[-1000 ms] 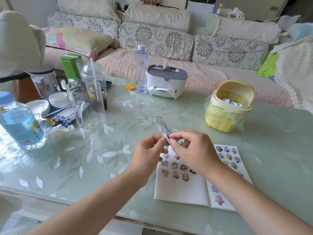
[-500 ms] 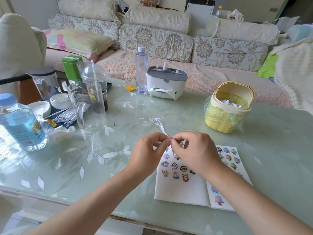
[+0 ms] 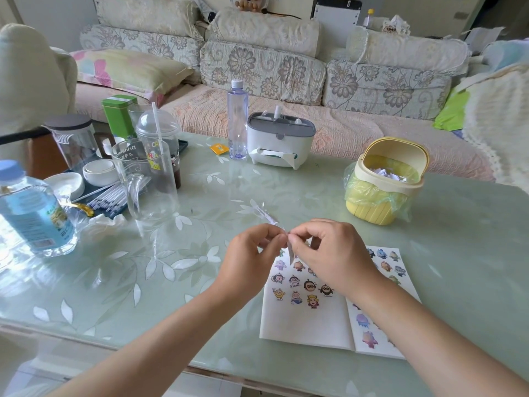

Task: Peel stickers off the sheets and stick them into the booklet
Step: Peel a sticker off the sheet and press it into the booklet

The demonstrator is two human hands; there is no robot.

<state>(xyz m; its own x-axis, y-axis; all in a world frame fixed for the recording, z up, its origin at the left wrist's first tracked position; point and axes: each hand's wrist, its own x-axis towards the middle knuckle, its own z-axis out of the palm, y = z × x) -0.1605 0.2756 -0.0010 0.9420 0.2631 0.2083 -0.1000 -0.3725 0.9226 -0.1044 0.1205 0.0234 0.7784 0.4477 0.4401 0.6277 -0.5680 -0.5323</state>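
My left hand [image 3: 252, 253] and right hand [image 3: 329, 253] pinch a clear sticker strip [image 3: 265, 215] just above the open booklet [image 3: 303, 322], apparently mid-peel. Rows of stickers [image 3: 309, 285] already fill its far half; the near half is bare.

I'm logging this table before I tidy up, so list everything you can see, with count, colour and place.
open paper booklet: one, white with cartoon stickers, table front right
thin plastic sticker sheet: one, clear, above booklet
lidded plastic mini bin: one, yellow, table right
plastic tissue box: one, white and grey, far edge
tall plastic bottle: one, clear, left of tissue box
glass mug: one, clear, left of centre
domed plastic cup with straw: one, clear, behind mug
square tin: one, green, far left
large water bottle: one, blue label, left edge
glass-topped table: one, pale green
floral sofa: one, beige, behind table
left grip: bare hand, pinches sheet
right grip: bare hand, pinches sheet
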